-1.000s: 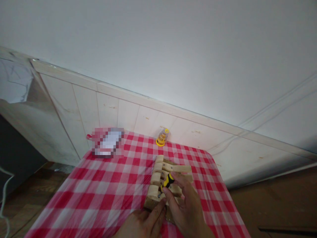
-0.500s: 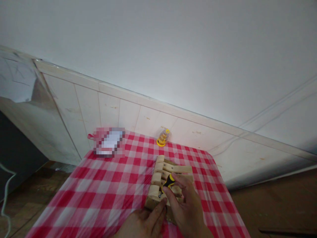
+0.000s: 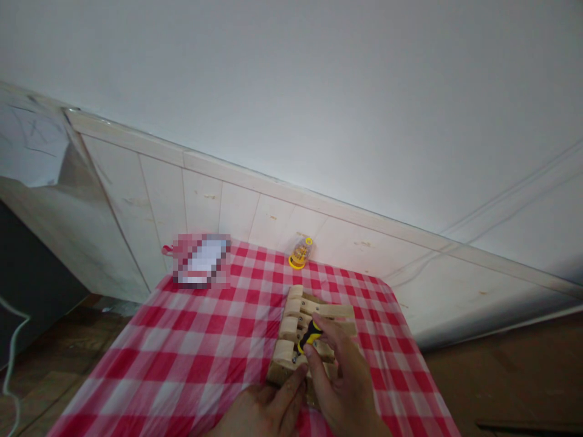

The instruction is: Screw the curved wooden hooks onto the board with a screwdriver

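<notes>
A small yellow-and-black screwdriver point(image 3: 311, 335) is pinched between the thumb and fingers of my right hand point(image 3: 346, 382). Its tip points down and left, at a screw at the near end of a wooden block assembly point(image 3: 285, 351). That assembly has rounded pale blocks along its left side, slats reaching right and several dark screws. My left hand point(image 3: 268, 403) grips the near end, its index fingertip beside the screwdriver tip. Both hands hide part of the wood.
A red-and-white checked cloth point(image 3: 200, 340) covers the table. Near its back edge stands a clear container with a yellow base point(image 3: 300, 254). A blurred-out phone-like object point(image 3: 203, 261) lies at the back left. A white panelled wall point(image 3: 237, 203) rises behind the table.
My right fingers have shifted slightly around the screwdriver handle, and more of the handle shows. My left hand and the wooden assembly look unmoved.
</notes>
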### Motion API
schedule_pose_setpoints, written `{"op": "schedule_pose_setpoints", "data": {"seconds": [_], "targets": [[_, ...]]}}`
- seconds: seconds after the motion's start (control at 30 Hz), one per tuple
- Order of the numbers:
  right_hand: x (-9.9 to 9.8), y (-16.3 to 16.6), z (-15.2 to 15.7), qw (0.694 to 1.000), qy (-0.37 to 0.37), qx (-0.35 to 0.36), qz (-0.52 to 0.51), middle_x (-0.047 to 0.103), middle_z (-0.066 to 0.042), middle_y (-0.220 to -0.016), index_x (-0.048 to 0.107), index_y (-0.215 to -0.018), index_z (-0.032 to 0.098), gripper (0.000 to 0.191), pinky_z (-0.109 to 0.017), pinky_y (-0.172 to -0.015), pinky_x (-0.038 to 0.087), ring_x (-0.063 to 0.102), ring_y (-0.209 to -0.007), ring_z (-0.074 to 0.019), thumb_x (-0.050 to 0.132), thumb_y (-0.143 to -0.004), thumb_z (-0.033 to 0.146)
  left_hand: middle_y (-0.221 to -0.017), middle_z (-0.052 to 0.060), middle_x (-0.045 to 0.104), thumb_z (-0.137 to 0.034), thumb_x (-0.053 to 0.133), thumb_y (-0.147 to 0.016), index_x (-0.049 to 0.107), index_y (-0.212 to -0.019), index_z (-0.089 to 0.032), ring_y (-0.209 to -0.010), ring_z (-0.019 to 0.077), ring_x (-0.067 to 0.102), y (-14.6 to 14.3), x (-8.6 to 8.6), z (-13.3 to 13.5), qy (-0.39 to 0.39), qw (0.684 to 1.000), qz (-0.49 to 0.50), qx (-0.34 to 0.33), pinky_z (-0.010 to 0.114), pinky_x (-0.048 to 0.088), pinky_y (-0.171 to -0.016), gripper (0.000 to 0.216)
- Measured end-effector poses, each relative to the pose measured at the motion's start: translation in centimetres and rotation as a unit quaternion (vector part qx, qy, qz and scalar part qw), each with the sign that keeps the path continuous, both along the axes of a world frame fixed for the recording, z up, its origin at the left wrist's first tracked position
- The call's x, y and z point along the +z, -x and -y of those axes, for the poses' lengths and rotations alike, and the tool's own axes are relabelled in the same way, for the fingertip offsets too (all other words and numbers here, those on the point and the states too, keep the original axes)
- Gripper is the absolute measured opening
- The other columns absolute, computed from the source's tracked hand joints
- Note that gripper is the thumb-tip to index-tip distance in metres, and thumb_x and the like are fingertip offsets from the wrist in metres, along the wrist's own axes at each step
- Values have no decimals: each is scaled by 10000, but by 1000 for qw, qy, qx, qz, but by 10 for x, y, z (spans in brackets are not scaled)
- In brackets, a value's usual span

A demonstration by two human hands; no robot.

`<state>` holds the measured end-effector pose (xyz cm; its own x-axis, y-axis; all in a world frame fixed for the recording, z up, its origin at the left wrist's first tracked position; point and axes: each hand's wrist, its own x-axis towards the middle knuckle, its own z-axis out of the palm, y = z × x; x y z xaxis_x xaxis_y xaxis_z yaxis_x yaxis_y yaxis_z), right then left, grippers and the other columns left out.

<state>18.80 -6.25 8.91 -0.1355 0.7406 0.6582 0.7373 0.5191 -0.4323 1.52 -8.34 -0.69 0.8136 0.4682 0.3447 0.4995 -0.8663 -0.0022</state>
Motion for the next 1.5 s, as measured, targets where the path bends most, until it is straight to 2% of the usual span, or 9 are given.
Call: {"op": "schedule_pose_setpoints", "data": {"seconds": [0.2, 0.43, 0.8, 1.1, 1.3, 1.5], "targets": [[0, -1, 3, 999, 27, 10, -37, 818, -67, -1143, 663, -1312, 294, 448, -309, -870, 688, 819, -1016, -223, 609, -915, 94, -1443, 187, 636, -234, 674, -958, 628, -1367, -85, -662, 162, 744, -1, 2, 1, -6, 1000, -2, 9, 275, 631, -556, 438], [-1, -2, 1, 1000, 19, -1, -25, 824, -52, -1126, 675, -1307, 304, 426, -312, -856, 693, 821, -1005, -222, 626, -924, 122, -1462, 194, 617, -212, 669, -949, 633, -1364, -91, -648, 148, 734, 0, -2, 1, -4, 1000, 6, 6, 262, 623, -562, 434], [-6, -3, -3, 999, 17, -13, -30, 823, -77, -1129, 687, -1290, 275, 422, -333, -812, 702, 824, -959, -239, 669, -896, 122, -1397, 191, 672, -283, 681, -960, 647, -1332, -81, -649, 167, 740, 0, 0, 1, -14, 1000, 8, 9, 279, 619, -540, 424], [-7, -1, -6, 999, 2, -30, -30, 828, -55, -1035, 705, -1216, 267, 326, -325, -784, 699, 824, -865, -227, 712, -903, 178, -1388, 176, 683, -287, 705, -946, 644, -1331, -76, -626, 168, 731, 1, 1, 1, -15, 1000, 9, 11, 289, 598, -482, 444], [-8, 0, -8, 999, -7, -43, -21, 827, -58, -1005, 710, -1190, 257, 257, -324, -736, 702, 819, -820, -224, 720, -934, 248, -1376, 176, 692, -241, 688, -948, 645, -1323, -87, -648, 169, 737, 0, -5, 0, -9, 1000, 9, 5, 287, 618, -525, 408], [-8, -1, -6, 999, -3, -33, -16, 823, -70, -1066, 691, -1241, 265, 323, -365, -811, 705, 823, -911, -246, 700, -923, 207, -1383, 191, 684, -253, 679, -957, 620, -1362, -80, -631, 162, 726, -1, -4, 1, -6, 1000, 13, 8, 281, 610, -517, 445]]}}
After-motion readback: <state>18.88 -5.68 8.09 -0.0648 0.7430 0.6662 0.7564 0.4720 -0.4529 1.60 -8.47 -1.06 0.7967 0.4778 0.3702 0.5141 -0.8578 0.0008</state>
